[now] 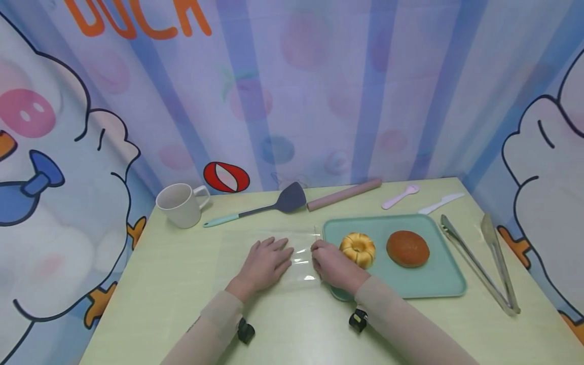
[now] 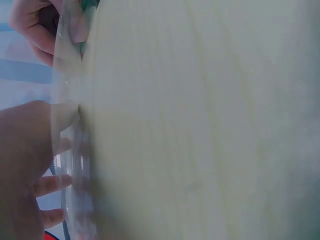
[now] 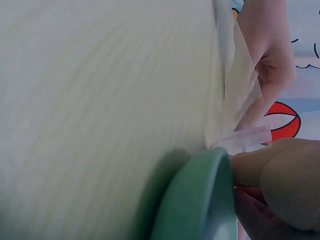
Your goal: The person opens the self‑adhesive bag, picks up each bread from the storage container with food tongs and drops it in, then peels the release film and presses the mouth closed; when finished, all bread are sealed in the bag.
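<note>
A clear plastic bag (image 1: pixel 228 258) lies flat on the pale table, left of the green tray. My left hand (image 1: pixel 264 266) rests on it with fingers spread; in the left wrist view the left hand (image 2: pixel 25 165) has its fingers against the clear film (image 2: pixel 77 200). At the bag's right end, beside the tray's left edge, my right hand (image 1: pixel 335 263) pinches the plastic with curled fingers. The right wrist view has the right hand (image 3: pixel 280 185) at the film's edge, close to the tray rim (image 3: pixel 215 175), its fingertips partly hidden.
The green tray (image 1: pixel 410 284) holds a ridged yellow bun (image 1: pixel 358 248) and a brown bun (image 1: pixel 407 248). Behind are a mug (image 1: pixel 180 205), spatula (image 1: pixel 290 197), pink roller (image 1: pixel 344 194), pink spoon (image 1: pixel 400 196) and white knife (image 1: pixel 441 203). Metal tongs (image 1: pixel 476 266) lie right of the tray.
</note>
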A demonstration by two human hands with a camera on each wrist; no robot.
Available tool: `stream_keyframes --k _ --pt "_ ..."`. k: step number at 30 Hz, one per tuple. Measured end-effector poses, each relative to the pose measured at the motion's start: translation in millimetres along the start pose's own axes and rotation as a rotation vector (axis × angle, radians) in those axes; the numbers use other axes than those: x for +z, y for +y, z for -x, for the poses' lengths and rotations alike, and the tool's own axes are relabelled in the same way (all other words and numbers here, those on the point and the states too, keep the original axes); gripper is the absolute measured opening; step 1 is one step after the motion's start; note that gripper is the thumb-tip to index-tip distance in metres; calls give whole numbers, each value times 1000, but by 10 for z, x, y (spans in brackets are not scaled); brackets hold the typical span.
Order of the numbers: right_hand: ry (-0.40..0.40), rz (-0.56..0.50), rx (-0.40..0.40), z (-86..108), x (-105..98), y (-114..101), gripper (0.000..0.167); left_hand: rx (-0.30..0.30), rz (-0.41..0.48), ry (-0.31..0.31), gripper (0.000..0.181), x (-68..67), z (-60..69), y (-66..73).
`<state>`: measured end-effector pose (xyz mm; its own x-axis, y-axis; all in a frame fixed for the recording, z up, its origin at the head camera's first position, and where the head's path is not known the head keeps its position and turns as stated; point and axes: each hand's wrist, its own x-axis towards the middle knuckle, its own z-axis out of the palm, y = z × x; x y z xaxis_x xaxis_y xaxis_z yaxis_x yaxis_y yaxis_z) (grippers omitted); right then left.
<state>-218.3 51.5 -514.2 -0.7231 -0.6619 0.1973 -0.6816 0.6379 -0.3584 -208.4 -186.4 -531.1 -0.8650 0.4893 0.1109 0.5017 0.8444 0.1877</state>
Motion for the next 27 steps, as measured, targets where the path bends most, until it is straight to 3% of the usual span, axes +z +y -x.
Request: stream_keyframes --k 4,9,13,21,27 --pt "-7 -13 14 -3 -3 1 8 12 13 64 42 10 -3 -29" --pt "7 -2 -12 0 0 4 8 -4 34 70 44 4 -17 -44" --pt "13 2 -32 5 -1 -5 8 -22 51 79 32 32 -25 -75" --pt "-12 1 -64 2 -10 -9 9 -13 100 167 27 35 16 -122" --pt "-29 -39 -96 -18 -32 13 23 -90 194 137 38 -34 51 -143"
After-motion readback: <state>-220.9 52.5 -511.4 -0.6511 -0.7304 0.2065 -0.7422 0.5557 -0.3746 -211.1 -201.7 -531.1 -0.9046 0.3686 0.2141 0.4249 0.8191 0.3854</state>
